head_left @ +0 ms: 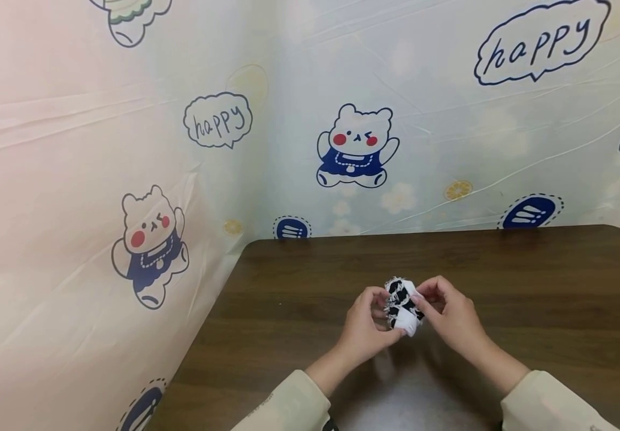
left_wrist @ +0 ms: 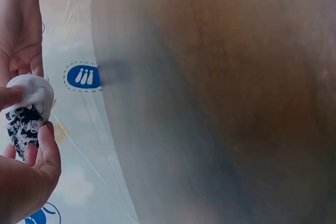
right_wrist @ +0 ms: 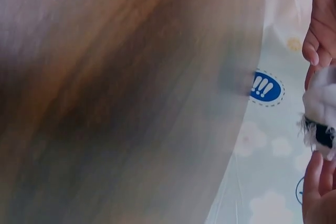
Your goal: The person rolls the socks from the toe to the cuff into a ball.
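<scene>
A small folded sock point(head_left: 398, 297), white with a black patch full of loose white threads, is held between both hands above the table. My left hand point(head_left: 362, 326) grips its left side, thumb along the lower white part. From the right, my right hand point(head_left: 456, 316) pinches the upper right edge between thumb and fingers. The left wrist view shows the sock point(left_wrist: 34, 90) at the left edge, its white part over the threaded part. At the right edge of the right wrist view, the sock point(right_wrist: 321, 98) is partly cut off.
A dark brown wooden table point(head_left: 299, 287) lies under the hands. Behind it and to the left hangs a pale curtain point(head_left: 288, 120) printed with cartoon bears and the word "happy". Light-coloured sleeves point(head_left: 293, 404) cover both forearms.
</scene>
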Demonstrator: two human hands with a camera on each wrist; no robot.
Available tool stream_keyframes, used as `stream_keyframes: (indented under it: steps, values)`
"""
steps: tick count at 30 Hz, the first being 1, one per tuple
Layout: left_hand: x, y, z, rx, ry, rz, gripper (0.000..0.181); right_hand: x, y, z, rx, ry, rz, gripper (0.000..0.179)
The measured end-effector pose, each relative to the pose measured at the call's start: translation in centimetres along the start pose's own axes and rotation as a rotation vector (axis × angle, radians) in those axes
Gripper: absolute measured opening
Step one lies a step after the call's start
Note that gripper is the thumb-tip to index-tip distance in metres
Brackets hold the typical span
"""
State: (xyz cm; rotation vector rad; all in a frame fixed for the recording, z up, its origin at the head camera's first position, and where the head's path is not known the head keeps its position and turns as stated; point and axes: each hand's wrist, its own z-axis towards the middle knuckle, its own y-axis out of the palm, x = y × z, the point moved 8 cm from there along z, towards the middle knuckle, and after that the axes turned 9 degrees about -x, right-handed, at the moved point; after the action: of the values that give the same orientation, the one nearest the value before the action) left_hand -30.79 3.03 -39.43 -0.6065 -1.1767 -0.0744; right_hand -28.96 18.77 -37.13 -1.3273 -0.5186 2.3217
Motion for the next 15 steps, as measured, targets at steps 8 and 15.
stream_keyframes:
  steps: [8, 15]
  values:
    - [-0.4, -0.9, 1.1, 0.002, -0.012, 0.013, 0.058, 0.7, 0.8, 0.2, -0.192, -0.034, 0.072, 0.046]
    - [-0.6, -1.0, 2.0, -0.027, -0.017, 0.04, 0.057, 0.9, 0.9, 0.3, -0.245, -0.079, 0.026, 0.054]
